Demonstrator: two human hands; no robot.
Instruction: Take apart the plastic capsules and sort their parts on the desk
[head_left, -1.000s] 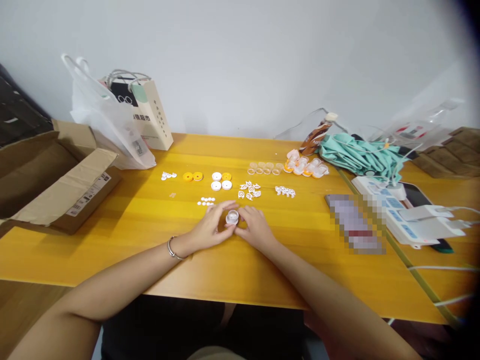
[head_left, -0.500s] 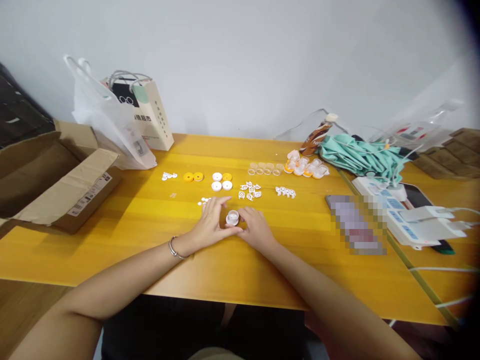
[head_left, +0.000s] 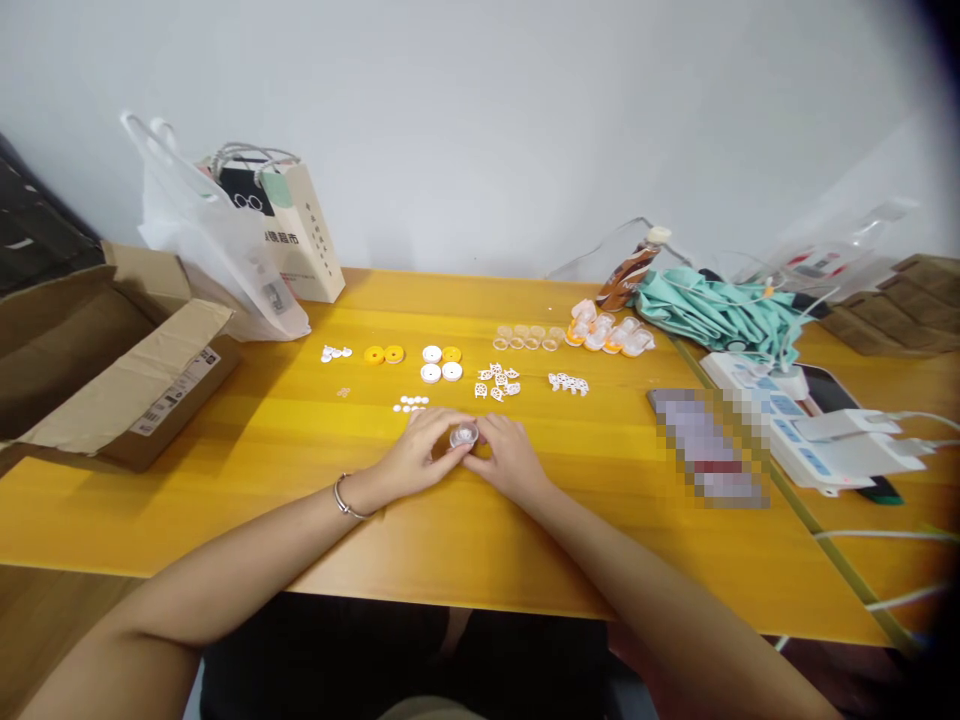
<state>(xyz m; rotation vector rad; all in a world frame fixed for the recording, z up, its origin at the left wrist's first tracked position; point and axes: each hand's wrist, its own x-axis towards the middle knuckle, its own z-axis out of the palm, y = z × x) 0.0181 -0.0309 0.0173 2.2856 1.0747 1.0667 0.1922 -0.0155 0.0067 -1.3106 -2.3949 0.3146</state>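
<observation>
Between my two hands, just above or on the table, is a small round part with a clear cup on top (head_left: 464, 434). My left hand (head_left: 424, 447) curves round its left side, thumb and fingers pressed to it. From the right, my right hand (head_left: 508, 455) grips the same part, its thumb at the near side. Beyond my left fingers lie several small white discs (head_left: 409, 403). Past the held part are white lattice pieces (head_left: 496, 380), and farther back several white and yellow round caps (head_left: 441, 364). The underside of the held part is hidden by my fingers.
Clear cups (head_left: 529, 337) and orange-and-clear assemblies (head_left: 611, 332) stand at the back, near a brown drink bottle (head_left: 628, 272). An open cardboard box (head_left: 142, 380) is at left. A power strip (head_left: 799, 425) and blurred phone (head_left: 705, 450) lie at right.
My left fingers have lowered and closed round the clear-topped part, uncovering more white discs. Both hands are now closed tighter on it.
</observation>
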